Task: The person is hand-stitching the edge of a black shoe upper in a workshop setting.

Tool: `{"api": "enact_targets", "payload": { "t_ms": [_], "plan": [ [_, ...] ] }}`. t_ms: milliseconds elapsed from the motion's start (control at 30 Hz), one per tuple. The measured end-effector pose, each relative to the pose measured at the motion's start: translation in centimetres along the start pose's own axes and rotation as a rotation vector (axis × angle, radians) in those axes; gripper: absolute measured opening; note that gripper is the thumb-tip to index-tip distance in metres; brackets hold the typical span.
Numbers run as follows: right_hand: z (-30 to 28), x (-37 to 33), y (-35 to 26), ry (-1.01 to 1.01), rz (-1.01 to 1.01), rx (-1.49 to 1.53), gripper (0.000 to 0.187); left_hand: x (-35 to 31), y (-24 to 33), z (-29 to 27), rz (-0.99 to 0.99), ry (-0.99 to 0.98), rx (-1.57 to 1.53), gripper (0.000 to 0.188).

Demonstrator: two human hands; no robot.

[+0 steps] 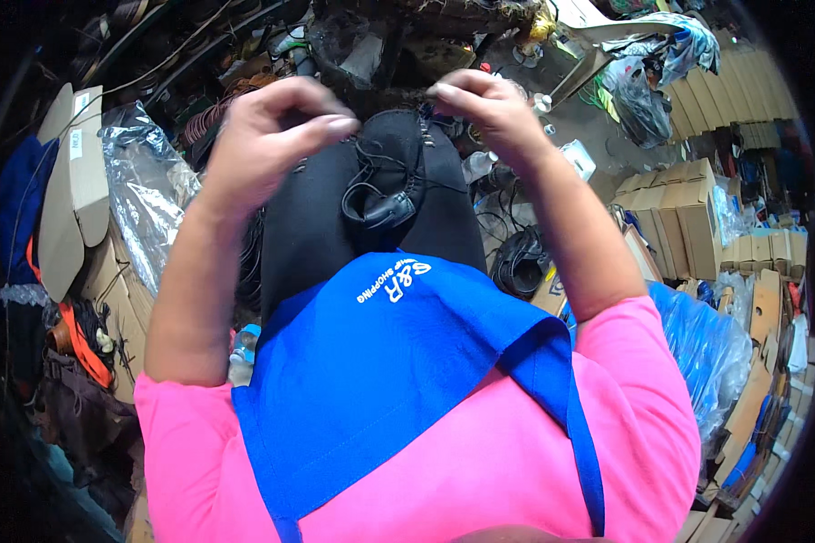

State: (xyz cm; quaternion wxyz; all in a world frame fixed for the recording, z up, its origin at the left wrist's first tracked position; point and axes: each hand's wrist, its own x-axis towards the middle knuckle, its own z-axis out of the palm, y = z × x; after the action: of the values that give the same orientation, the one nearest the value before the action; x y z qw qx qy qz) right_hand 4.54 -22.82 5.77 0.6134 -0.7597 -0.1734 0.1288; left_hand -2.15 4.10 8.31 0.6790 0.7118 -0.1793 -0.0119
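Note:
A black shoe rests between my thighs, its opening toward me. Thin dark cord lies looped over its upper, and short pale stitches or thread ends show near its far right edge. My left hand is raised to the left of the shoe, blurred by motion, with thumb and forefinger curled toward each other. On the far right side, my right hand is raised with thumb and forefinger pinched together. Dark strands run close to both sets of fingertips, but what either hand grips is too fine to make out.
A blue apron covers my lap. Clear plastic sheeting and cut cardboard are on the left. Cardboard boxes, a blue plastic bag and a coil of black cord lie on the right.

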Motion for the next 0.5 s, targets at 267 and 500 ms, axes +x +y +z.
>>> {"api": "enact_targets", "payload": {
  "t_ms": [267,500],
  "plan": [
    [1.3,-4.2,2.0,-0.392,-0.123,-0.630,0.020,-3.9,-3.5,0.9,-0.038,-0.265,0.614,0.015],
    [-16.1,-14.5,7.4,0.109,0.241,-1.074,0.022,-13.3,1.5,-25.1,-0.148,0.406,1.309,0.019]
  ]
}}
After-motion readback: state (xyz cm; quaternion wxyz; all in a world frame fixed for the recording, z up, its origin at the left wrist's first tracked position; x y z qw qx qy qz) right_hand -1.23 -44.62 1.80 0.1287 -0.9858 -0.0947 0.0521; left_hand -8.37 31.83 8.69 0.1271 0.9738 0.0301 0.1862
